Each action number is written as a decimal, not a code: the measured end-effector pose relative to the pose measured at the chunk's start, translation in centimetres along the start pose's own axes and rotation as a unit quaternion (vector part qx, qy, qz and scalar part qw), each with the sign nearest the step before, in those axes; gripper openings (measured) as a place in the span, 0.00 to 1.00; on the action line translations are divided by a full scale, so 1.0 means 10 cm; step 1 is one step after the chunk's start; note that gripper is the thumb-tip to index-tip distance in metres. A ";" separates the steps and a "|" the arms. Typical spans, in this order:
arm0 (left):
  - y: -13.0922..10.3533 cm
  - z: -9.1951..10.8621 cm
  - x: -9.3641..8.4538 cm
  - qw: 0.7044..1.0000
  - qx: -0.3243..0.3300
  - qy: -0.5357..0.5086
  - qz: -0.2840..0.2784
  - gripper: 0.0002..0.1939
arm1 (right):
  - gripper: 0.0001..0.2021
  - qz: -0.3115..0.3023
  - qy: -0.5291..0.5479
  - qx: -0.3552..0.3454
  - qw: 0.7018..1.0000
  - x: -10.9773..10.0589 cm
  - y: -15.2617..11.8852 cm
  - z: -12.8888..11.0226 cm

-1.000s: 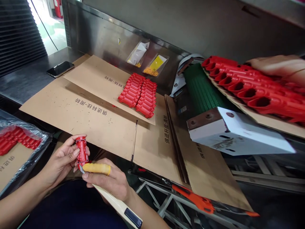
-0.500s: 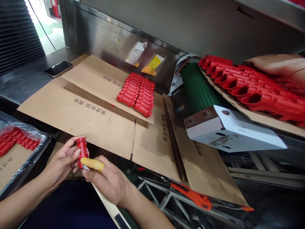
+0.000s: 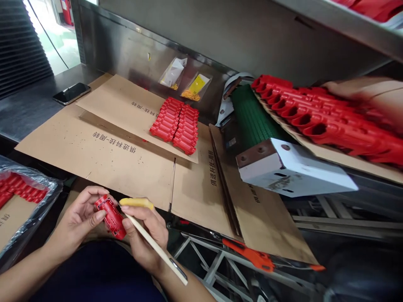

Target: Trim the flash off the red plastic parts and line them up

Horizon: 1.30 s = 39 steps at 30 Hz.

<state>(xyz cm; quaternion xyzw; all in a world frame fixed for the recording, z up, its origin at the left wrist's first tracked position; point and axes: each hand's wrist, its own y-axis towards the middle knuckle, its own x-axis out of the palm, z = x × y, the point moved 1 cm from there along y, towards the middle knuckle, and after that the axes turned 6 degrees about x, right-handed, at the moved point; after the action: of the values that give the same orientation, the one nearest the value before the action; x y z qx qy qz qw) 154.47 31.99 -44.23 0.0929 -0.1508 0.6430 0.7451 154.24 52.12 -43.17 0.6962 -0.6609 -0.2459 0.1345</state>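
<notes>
My left hand (image 3: 78, 218) grips a red plastic tubular part (image 3: 111, 217) with slots and ribs along its side, held tilted above my lap. In my right hand (image 3: 145, 237) is a slim knife (image 3: 162, 253) with a long cream handle. Its tip lies beside the red part, partly hidden by my fingers, so I cannot tell whether it touches. A yellow finger cot (image 3: 137, 203) covers my right index finger. Two rows of similar red parts (image 3: 174, 126) lie on a cardboard sheet (image 3: 121, 94) beyond my hands.
A plastic-lined box (image 3: 52, 184) with red parts is at left. A phone (image 3: 71, 93) and small bags (image 3: 195, 87) lie farther back. At right, a green conveyor roller (image 3: 255, 117) adjoins cardboard bearing red parts (image 3: 302, 113); another person's blurred hand (image 3: 362, 92) reaches over them.
The red part has turned and tilted in my left hand. My right hand has shifted right, swinging the knife handle flatter. The view has shifted slightly; the other person's hand has moved.
</notes>
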 end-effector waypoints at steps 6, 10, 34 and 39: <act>-0.06 0.00 0.00 0.993 0.059 0.095 0.043 0.16 | 0.16 0.017 0.008 -0.051 0.999 0.13 0.00 0.03; -0.08 -0.01 0.02 0.990 0.080 0.100 0.052 0.15 | 0.16 0.016 0.006 -0.053 0.998 0.12 -0.01 0.01; -0.09 -0.01 0.02 0.991 0.071 0.106 0.040 0.15 | 0.16 0.011 -0.013 -0.047 0.999 0.10 -0.05 0.01; -0.09 0.00 0.02 0.987 0.083 0.126 0.054 0.15 | 0.16 0.003 -0.026 -0.038 0.999 0.08 -0.06 -0.02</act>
<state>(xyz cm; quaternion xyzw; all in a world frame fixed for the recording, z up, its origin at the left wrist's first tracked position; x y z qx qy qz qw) 155.43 32.06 -44.08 0.0645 -0.0063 0.6990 0.7122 154.81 51.38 -43.44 0.6820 -0.6561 -0.2890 0.1443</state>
